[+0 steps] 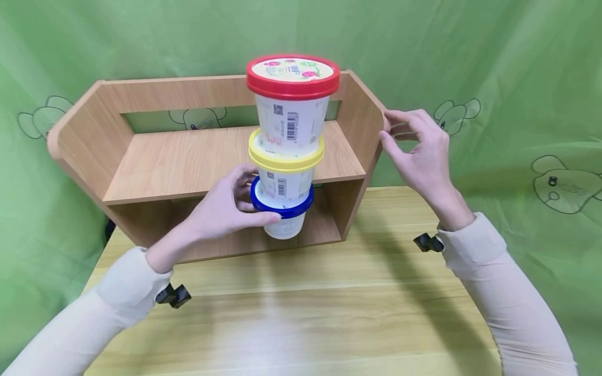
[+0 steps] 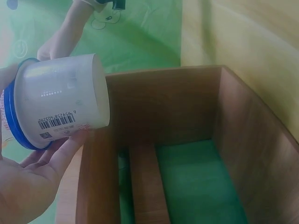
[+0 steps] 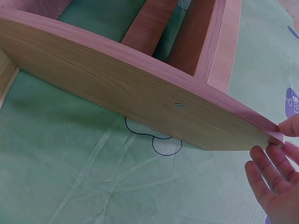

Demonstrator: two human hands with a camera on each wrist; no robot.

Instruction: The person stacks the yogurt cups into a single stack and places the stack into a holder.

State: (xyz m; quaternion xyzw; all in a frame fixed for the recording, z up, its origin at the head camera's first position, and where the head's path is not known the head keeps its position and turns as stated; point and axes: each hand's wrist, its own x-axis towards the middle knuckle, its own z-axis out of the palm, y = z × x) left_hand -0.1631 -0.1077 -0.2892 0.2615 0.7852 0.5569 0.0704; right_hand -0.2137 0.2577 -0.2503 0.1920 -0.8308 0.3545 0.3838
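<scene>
Three white paper tubs stand in a stack in the head view: a red-lidded tub (image 1: 292,120) on top, a yellow-lidded tub (image 1: 287,185) in the middle, a blue-lidded tub (image 1: 284,228) at the bottom. My left hand (image 1: 221,203) grips the bottom tub around its blue lid, thumb in front and fingers behind, carrying the stack before the wooden shelf (image 1: 164,162). The left wrist view shows the blue-lidded tub's barcode side (image 2: 65,98). My right hand (image 1: 420,151) pinches the rounded front edge of the shelf's right side panel (image 3: 117,74) between thumb and fingertips.
The two-level shelf stands at the back of a light wooden table (image 1: 291,313). A green curtain (image 1: 188,36) with bear outlines hangs behind and at both sides. Small black devices sit at both cuffs.
</scene>
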